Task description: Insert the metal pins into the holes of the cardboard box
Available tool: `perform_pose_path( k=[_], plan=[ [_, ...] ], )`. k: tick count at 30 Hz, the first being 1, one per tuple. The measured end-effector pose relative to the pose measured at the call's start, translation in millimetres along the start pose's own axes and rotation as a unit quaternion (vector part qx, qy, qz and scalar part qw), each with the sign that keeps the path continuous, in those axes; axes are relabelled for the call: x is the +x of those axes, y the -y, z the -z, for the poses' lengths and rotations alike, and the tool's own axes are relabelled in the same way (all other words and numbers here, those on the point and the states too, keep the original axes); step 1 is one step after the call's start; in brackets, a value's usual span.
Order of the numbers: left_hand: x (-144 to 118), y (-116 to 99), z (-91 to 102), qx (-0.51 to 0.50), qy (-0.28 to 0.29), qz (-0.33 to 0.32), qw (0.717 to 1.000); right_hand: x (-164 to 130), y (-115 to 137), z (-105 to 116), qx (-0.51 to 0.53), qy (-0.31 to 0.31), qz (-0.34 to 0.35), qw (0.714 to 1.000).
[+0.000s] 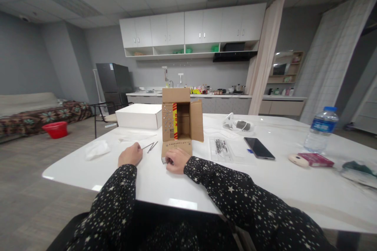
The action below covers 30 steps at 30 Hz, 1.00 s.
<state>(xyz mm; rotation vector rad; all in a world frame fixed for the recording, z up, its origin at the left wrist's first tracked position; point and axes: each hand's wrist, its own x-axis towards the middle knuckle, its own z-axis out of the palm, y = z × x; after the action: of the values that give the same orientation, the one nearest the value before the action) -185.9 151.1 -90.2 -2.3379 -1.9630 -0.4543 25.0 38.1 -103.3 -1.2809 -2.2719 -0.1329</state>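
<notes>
An open cardboard box (168, 125) stands before me, its opening facing me. Small shiny dots cover its left panel beside a red and yellow strip. More dots run along the lowered front flap (176, 146). My right hand (178, 160) rests at the near edge of that flap with fingers curled together; what they hold, if anything, is hidden. To the left, my left hand (129, 155) is closed on the tabletop, and a thin metal tool (147, 146) extends from its fingertips. Other slim metal pieces (152, 147) lie just right of it.
Behind the left hand sits a white box (138, 116), with crumpled tissue (97, 150) nearer. Right of the cardboard box are a clear case of small dark parts (221, 148), a phone (259, 148), a maroon packet (316, 160) and a water bottle (321, 129). White cabling (241, 126) lies behind.
</notes>
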Motion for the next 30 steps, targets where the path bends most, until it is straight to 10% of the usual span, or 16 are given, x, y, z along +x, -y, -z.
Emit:
perform_pose_path(
  k=[30],
  plan=[
    [-1, 0, 1.2, -0.003, -0.002, 0.002, 1.000, 0, 10, 12, -0.070, 0.036, -0.020, 0.997]
  ],
)
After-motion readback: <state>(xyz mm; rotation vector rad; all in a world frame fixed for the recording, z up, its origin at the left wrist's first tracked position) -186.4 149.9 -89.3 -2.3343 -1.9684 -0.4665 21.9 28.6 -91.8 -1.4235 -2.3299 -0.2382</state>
